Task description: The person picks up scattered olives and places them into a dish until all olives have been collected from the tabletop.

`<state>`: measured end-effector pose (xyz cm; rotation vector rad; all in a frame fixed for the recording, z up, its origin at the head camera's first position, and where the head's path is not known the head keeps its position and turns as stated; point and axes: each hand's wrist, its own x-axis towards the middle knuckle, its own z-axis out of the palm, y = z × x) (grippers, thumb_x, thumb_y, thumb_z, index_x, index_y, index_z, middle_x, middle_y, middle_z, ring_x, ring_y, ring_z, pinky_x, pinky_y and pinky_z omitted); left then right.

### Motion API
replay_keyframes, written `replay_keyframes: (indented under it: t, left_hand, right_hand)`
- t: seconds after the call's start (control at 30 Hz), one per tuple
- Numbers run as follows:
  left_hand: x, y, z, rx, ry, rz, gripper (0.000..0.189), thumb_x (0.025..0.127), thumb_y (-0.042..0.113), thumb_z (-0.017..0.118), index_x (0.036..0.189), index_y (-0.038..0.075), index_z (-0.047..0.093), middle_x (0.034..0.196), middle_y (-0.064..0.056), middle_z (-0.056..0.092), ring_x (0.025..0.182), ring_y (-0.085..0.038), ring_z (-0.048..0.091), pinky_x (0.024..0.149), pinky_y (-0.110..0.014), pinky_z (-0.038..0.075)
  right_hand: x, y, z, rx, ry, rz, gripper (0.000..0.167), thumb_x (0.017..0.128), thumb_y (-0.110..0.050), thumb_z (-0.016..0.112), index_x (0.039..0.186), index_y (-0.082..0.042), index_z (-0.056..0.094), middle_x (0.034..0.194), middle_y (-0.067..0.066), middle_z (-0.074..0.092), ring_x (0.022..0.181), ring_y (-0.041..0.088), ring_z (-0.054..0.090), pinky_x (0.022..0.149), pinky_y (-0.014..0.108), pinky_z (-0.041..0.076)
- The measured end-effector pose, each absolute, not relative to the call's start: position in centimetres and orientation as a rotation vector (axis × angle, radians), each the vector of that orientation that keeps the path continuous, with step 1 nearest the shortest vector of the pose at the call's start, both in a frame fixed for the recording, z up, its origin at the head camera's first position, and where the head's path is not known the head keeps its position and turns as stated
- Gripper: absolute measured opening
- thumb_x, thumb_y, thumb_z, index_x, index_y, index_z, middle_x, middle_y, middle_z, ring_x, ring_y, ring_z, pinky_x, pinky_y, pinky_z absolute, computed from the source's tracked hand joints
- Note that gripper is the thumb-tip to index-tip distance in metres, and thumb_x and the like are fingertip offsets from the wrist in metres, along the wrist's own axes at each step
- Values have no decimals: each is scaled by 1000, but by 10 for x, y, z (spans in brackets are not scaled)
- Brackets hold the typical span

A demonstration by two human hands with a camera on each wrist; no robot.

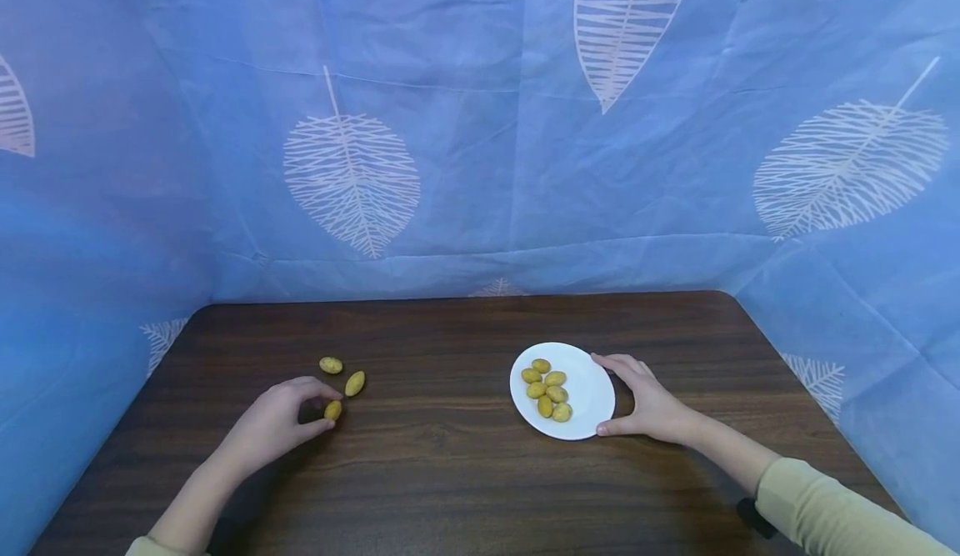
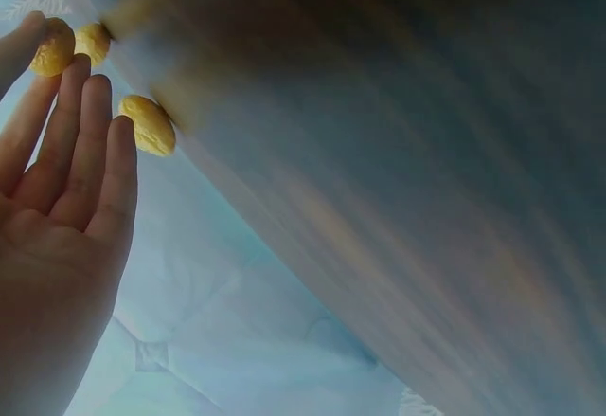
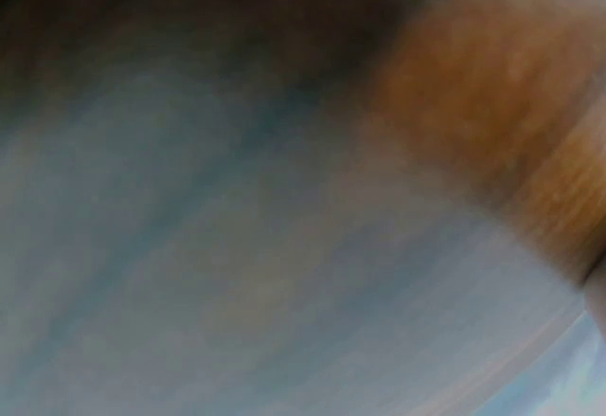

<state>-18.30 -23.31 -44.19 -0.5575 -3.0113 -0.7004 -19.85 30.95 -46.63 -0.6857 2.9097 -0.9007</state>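
In the head view my left hand (image 1: 279,423) is low over the table's left side, pinching a small yellow oval fruit (image 1: 333,410) between thumb and index finger. The left wrist view shows that fruit (image 2: 54,48) at the thumb tip, with the other fingers of the left hand (image 2: 66,189) extended. Two similar fruits, one farther back (image 1: 330,365) and one to the right (image 1: 355,383), lie just beyond the fingertips. On the right, my right hand (image 1: 651,402) holds a white plate (image 1: 592,389) by its right rim, thumb and fingers spread along it. Several yellow fruits (image 1: 556,393) lie on the plate's left half.
The dark wooden table (image 1: 442,473) has rounded far corners. Blue cloth (image 1: 465,164) with white leaf prints hangs behind it and at both sides. A small black object (image 1: 756,518) shows beneath the right sleeve (image 1: 832,506). The right wrist view is mostly blurred tabletop (image 3: 237,274).
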Motion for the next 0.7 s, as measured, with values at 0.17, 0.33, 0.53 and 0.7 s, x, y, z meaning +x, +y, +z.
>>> replay_keyframes:
  t: [0.17, 0.33, 0.53, 0.7]
  left_hand:
    - [-186, -224, -441, -564, -2978, -706, 28, 86, 12, 88, 113, 14, 79, 113, -3, 78, 100, -20, 73, 88, -47, 63]
    - [-191, -213, -440, -577, -2961, -706, 29, 87, 14, 88, 114, 13, 79, 111, -1, 79, 99, -20, 74, 88, -46, 63]
    - [-197, -197, -438, -652, -2928, -709, 28, 88, 16, 88, 115, 14, 79, 110, 2, 78, 95, -14, 71, 82, -39, 61]
    - [-205, -181, -436, -695, -2933, -745, 27, 89, 16, 87, 116, 14, 79, 114, 1, 78, 101, -18, 73, 87, -42, 62]
  right_hand:
    - [-199, 309, -467, -689, 2919, -893, 107, 70, -34, 100, 156, 0, 45, 147, 28, 50, 136, 54, 44, 103, 74, 46]
    - [-198, 308, -467, -684, 2918, -899, 107, 70, -34, 100, 156, 0, 45, 147, 28, 50, 136, 53, 44, 103, 74, 46]
    - [-198, 308, -466, -702, 2917, -906, 107, 70, -33, 100, 156, 0, 45, 148, 29, 50, 136, 54, 44, 103, 75, 46]
    - [-197, 308, -465, -697, 2907, -904, 107, 71, -33, 100, 156, 0, 44, 149, 28, 49, 136, 53, 44, 103, 74, 46]
